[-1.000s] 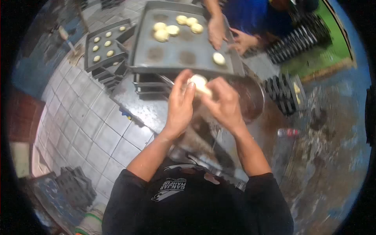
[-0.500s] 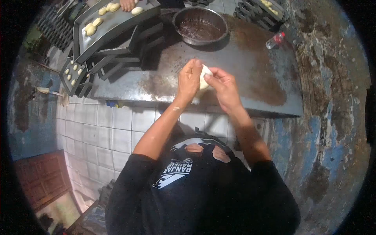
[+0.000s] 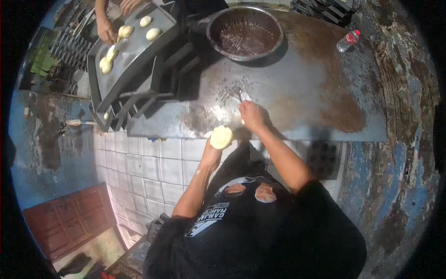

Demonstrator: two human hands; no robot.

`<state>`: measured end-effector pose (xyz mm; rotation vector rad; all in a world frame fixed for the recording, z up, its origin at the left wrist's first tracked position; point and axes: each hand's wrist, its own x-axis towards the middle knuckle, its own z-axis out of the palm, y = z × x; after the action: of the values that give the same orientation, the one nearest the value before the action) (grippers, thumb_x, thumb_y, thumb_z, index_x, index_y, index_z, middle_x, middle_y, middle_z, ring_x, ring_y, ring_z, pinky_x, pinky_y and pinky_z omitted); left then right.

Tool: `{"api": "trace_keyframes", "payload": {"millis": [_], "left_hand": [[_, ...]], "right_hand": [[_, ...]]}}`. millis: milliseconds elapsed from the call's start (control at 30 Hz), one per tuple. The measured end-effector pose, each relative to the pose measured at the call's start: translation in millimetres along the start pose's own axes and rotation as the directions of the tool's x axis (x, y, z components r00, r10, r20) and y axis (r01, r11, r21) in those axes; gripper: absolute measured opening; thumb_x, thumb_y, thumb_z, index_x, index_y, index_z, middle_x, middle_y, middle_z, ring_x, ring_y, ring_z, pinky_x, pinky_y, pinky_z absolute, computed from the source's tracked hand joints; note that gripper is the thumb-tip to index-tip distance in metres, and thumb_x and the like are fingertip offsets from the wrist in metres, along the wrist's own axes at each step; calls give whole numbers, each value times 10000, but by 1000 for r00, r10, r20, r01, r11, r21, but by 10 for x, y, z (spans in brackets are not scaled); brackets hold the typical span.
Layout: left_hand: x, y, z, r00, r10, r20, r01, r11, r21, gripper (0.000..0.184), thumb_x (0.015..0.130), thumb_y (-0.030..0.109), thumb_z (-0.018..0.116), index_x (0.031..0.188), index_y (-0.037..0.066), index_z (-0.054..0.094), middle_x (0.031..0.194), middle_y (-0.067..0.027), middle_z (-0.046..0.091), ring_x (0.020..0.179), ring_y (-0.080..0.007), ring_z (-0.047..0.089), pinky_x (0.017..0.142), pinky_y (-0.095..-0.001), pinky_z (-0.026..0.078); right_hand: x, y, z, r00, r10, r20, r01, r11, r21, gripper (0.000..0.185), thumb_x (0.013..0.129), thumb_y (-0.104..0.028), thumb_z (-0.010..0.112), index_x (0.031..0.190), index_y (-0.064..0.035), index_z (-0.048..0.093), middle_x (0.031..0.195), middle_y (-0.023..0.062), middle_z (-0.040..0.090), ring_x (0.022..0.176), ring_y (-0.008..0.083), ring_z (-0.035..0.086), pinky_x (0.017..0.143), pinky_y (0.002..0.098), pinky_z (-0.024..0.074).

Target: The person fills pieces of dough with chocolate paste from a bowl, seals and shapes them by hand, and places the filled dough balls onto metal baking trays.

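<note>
Wearer's upper body, as I view it from my remote station: a loose black T-shirt (image 3: 278,237), its short sleeves (image 3: 312,197) ending near the elbows. I note white block lettering (image 3: 213,214) and two rounded printed pictures (image 3: 265,193) across the front. Left hand (image 3: 211,156), right hand (image 3: 252,115) and forearms (image 3: 285,160): uncovered.

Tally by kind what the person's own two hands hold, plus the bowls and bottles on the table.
Dough piece in the left hand: 1
Thin utensil in the right hand, exact type unclear: 1
Metal bowl with dark contents: 1
Clear bottle with a red cap: 1
Total: 4
</note>
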<state>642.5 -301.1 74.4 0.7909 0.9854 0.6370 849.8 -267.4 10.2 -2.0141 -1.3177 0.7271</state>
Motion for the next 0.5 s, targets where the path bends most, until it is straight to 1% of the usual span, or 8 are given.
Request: {"api": "trace_keyframes", "payload": {"millis": [33, 167, 233, 267, 300, 367, 433, 500], "left_hand": [[76, 131, 26, 999, 12, -39, -15, 998, -58, 419, 921, 54, 714, 1319, 13, 587, 1121, -41, 686, 1077, -131, 647, 962, -297, 514], [548, 455, -86, 998, 68, -10, -68, 998, 0, 553, 834, -29, 778, 1344, 14, 566, 1166, -48, 691, 1110, -140, 649, 996, -303, 508], [829, 541, -203, 999, 4, -50, -3, 1000, 26, 654, 766, -83, 814, 1359, 13, 554, 1227, -71, 689, 1139, -150, 650, 1016, -307, 505], [947, 634, -242, 1000, 14, -20, -12, 997, 78, 626, 781, -65, 810, 1348, 10, 555, 1271, -93, 682, 1156, -158, 652, 1014, -305, 511], [1079, 732, -252, 1000, 8, -18, -7, 998, 62, 626, 781, -65, 810, 1348, 10, 555, 1271, -93, 682, 1156, -158, 652, 1014, -305, 511], [1299, 874, -257, 994, 98, -53, -88, 984, 155, 570, 791, -60, 805, 1306, 3, 570, 1250, -89, 687, 1142, -160, 658, 1005, -300, 515], [1573, 1040, -250, 988, 154, -5, -144, 938, 314, 489, 833, -65, 763, 1272, 25, 564, 1234, -83, 669, 1151, -163, 644, 1004, -295, 505], [1807, 1260, -138, 981, 191, -26, -170, 921, 351, 492, 829, -4, 804, 1268, 43, 586, 1192, -66, 686, 1109, -138, 650, 997, -286, 500]], "right_hand": [[183, 135, 141, 999, 38, -36, -44, 980, -196, 202, 913, -183, 627, 918, 10, 685, 898, 223, 717, 867, 402, 702, 792, 464, 555], [534, 280, 418, 998, 16, 65, 6, 944, -331, 150, 878, -83, 575, 910, 34, 663, 953, 267, 701, 944, 431, 686, 831, 518, 528], [627, 143, 321, 923, -26, 384, 100, 980, -175, 156, 831, 2, 546, 935, 42, 656, 1034, 287, 690, 1038, 449, 660, 874, 512, 521], [641, -56, 129, 957, -32, 288, 12, 998, 70, 130, 866, -6, 560, 957, 34, 644, 1047, 267, 685, 1054, 422, 659, 874, 499, 520], [797, -247, -137, 955, -24, 294, 9, 999, 53, 130, 866, -6, 560, 957, 34, 644, 1047, 267, 685, 1054, 422, 659, 874, 499, 520], [1101, -474, -541, 955, -273, 115, 261, 959, 115, 133, 976, 4, 504, 895, 12, 609, 741, 126, 599, 577, 194, 579, 475, 333, 493], [1670, -349, -743, 891, -448, -76, 438, 891, -118, 255, 1021, -90, 487, 773, -54, 534, 564, 6, 437, 424, 122, 378, 351, 244, 361], [2179, -271, -835, 750, -596, -286, 551, 803, -229, 271, 989, -84, 508, 722, -50, 539, 543, 38, 466, 398, 193, 433, 364, 310, 414]]}}
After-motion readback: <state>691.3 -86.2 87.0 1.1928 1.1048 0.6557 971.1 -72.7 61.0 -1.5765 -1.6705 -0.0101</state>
